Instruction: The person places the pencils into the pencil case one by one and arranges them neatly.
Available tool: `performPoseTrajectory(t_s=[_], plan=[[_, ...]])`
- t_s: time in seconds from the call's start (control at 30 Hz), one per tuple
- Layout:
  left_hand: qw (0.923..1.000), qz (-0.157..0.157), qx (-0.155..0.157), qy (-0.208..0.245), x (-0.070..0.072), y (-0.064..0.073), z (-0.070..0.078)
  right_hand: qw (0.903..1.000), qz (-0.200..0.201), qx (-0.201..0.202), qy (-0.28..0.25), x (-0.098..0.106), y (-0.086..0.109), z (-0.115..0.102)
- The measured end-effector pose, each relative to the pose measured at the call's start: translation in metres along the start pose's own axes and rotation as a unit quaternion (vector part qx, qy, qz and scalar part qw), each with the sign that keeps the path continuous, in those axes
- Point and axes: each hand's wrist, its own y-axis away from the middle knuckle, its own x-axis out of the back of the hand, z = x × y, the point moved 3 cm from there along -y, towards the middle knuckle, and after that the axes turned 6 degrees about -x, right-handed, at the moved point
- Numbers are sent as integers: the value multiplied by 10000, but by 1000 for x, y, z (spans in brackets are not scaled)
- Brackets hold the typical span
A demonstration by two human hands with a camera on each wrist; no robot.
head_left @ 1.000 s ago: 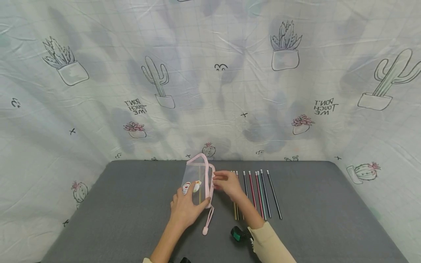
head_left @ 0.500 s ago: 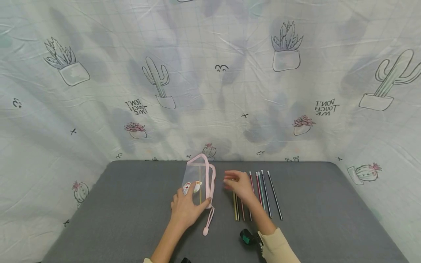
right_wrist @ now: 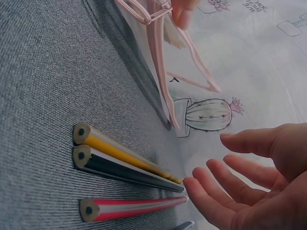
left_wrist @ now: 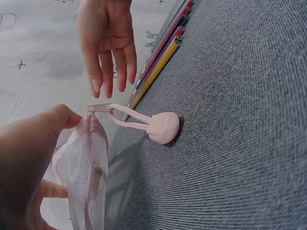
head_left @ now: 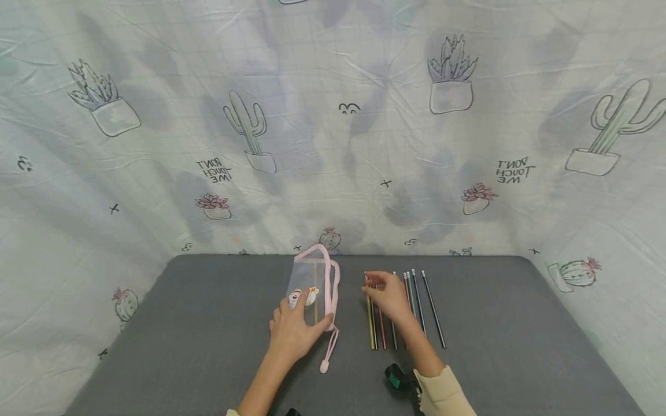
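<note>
My left hand [head_left: 293, 332] grips a translucent mesh pencil case [head_left: 304, 271] with pink trim, standing on its side with its zipped edge toward the right. The thumb presses one side near the zip, seen in the left wrist view. A yellowish pencil [head_left: 315, 309] shows through the mesh. From the near end hangs a pink cord with a rounded pull [left_wrist: 163, 128]. My right hand [head_left: 390, 296] hovers over the far ends of the pencil row, fingers loosely extended and holding nothing. Closest beneath it lie a yellow pencil [right_wrist: 120, 149], a black pencil [right_wrist: 120, 165] and a red pencil [right_wrist: 134, 209].
Several more pencils, among them a dark one [head_left: 433, 309], lie side by side to the right on the grey tabletop [head_left: 218, 335]. A cactus-print curtain [head_left: 312, 144] hangs behind the table. A black device with a green patch [head_left: 396, 378] is on the right wrist.
My right hand has moved right from the pencil case's opening to above the pencils. My left hand keeps its grip, and the case stays in place.
</note>
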Motion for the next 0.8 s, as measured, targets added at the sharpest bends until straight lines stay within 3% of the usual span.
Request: performPoseTrajectory(t_s=[0.57,0.8], plan=[[9999,11,-92,-82,1,1,0,9995,-191,-225,107,-4,6,2],[9999,-36,-59,-85,0,1,-1,9991,-278,-306,-89,-6,8,1]])
